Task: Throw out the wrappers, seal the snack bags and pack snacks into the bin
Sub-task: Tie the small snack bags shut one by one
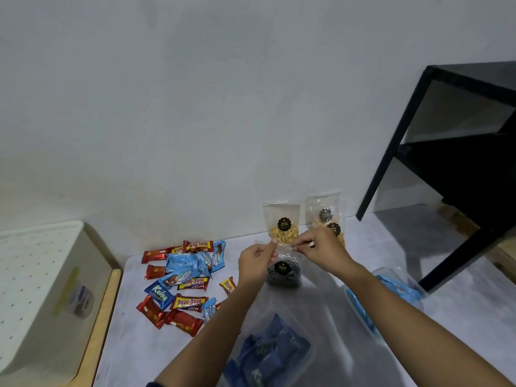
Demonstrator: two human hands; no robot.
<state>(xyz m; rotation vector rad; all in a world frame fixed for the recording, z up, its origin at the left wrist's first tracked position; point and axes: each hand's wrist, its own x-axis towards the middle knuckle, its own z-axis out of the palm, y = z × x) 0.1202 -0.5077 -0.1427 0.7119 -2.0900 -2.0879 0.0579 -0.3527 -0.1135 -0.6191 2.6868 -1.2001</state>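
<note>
Clear plastic pouch of dark snacks [284,273] stands at the centre of the tabletop [131,347], well in from every edge. The left hand [257,261] and the right hand [321,247] each pinch its top edge between thumb and fingers, one at each corner. Nut pouches [283,224] stand just behind, against the wall. Wrapped bars [178,280] lie scattered toward the left edge. The clear bin [314,357] sits near the front edge, between the forearms. A black shelf frame [396,146] crowds the right side.
</note>
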